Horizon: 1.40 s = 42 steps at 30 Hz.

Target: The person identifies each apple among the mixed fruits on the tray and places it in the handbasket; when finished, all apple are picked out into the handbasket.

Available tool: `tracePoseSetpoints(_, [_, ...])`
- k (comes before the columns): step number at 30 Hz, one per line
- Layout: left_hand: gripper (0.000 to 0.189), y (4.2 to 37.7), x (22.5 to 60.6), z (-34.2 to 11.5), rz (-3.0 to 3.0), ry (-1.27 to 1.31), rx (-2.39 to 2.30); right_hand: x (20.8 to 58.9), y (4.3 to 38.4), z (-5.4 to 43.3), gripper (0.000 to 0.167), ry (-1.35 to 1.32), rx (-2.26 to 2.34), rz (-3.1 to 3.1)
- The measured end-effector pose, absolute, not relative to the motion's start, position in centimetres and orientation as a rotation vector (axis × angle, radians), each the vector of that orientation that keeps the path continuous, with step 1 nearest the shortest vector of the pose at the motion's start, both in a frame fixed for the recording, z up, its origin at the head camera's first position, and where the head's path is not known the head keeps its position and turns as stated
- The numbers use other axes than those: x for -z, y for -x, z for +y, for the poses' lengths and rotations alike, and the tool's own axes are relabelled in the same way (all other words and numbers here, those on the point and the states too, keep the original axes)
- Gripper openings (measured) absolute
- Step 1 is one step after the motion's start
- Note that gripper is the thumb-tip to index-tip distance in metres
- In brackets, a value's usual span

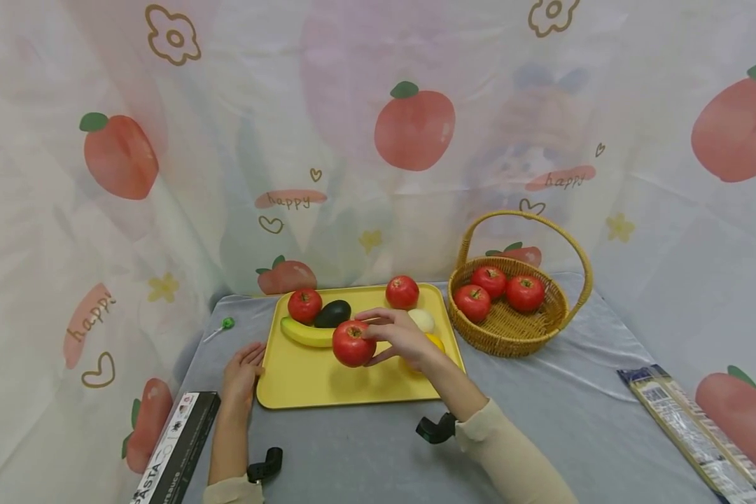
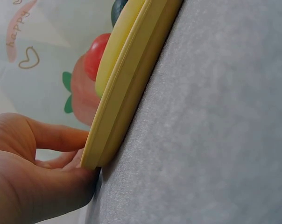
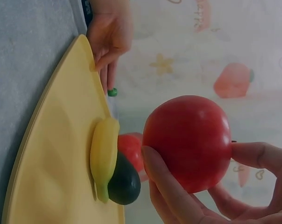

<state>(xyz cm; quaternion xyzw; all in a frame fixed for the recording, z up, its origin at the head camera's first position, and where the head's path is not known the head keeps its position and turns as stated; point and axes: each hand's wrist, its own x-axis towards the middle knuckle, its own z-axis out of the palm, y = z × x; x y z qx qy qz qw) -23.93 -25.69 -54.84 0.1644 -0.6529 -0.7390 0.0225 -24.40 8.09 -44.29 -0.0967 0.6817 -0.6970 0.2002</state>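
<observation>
My right hand (image 1: 404, 339) holds a red apple (image 1: 353, 344) between thumb and fingers, raised over the yellow tray (image 1: 290, 385). In the right wrist view the apple (image 3: 187, 142) shows whole, apart from the tray's surface. At the tray's left edge my left hand (image 1: 242, 371) grips the rim; the left wrist view shows thumb and fingers around the tray's corner (image 2: 96, 154). On the tray lie a banana (image 1: 305, 334), a dark green avocado (image 1: 332, 314), and two more apples, one back left (image 1: 305, 306) and one back right (image 1: 402, 292). A white round item (image 1: 422, 320) and a yellow fruit (image 1: 437, 341) are partly hidden behind my right hand.
A wicker basket (image 1: 510, 344) with a tall handle stands right of the tray, holding three red apples (image 1: 525, 292). A green lollipop (image 1: 227, 323) lies at the back left. A pasta box (image 1: 179, 448) sits front left, a long plastic packet (image 1: 687, 427) front right.
</observation>
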Motion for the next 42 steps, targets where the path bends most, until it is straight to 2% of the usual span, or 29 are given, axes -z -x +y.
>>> tracePoseSetpoints(23, [0.071,23.7,55.0,-25.5,-2.038,-0.516,2.287,43.1,25.5,12.6,0.046,0.197,1.949,1.939])
tracePoseSetpoints(33, [0.070,23.7,54.7,-25.3,-2.036,-0.528,2.295,42.1,26.3,15.6,0.042,0.123,1.942,1.972])
tracePoseSetpoints(42, [0.071,23.5,54.5,-25.5,-2.024,-0.492,2.310,41.5,27.3,18.0,0.049,0.132,1.911,1.960])
